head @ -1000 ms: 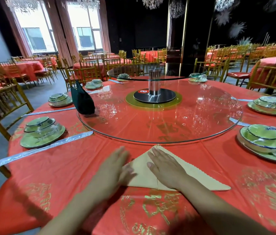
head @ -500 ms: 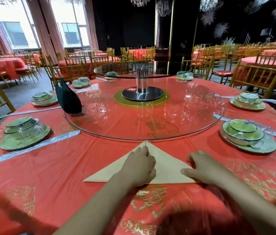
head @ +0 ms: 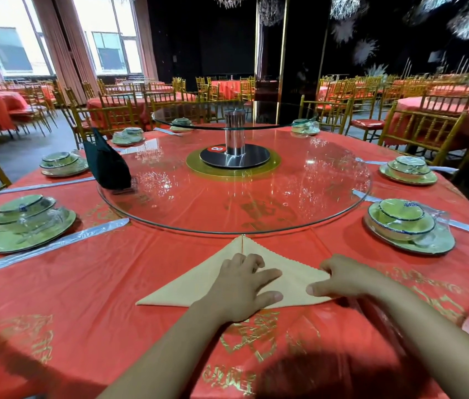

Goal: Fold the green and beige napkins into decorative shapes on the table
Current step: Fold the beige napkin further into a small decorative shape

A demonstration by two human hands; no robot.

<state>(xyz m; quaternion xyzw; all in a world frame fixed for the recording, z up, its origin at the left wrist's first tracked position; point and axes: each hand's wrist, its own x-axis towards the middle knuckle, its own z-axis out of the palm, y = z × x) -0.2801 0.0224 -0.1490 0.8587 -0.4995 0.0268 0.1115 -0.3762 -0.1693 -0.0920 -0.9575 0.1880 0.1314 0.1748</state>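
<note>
Touching the beige napkin (head: pixel 176 287), the hands (head: pixel 236 286) face an "8" marker (head: pixel 217 148).

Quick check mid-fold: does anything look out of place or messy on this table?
Nothing looks spilled or damaged. The beige napkin lies flat as a neat triangle on the red tablecloth. The one oddity is the dark green napkin, which stands upright on the left edge of the glass turntable, not at a place setting.

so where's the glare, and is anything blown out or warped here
Head view: chandelier glints speckle the glass turntable; windows at upper left are blown out white; the wide lens tilts the outer chairs; the beige napkin is sharp; a soft shadow darkens the tablecloth below.
</note>
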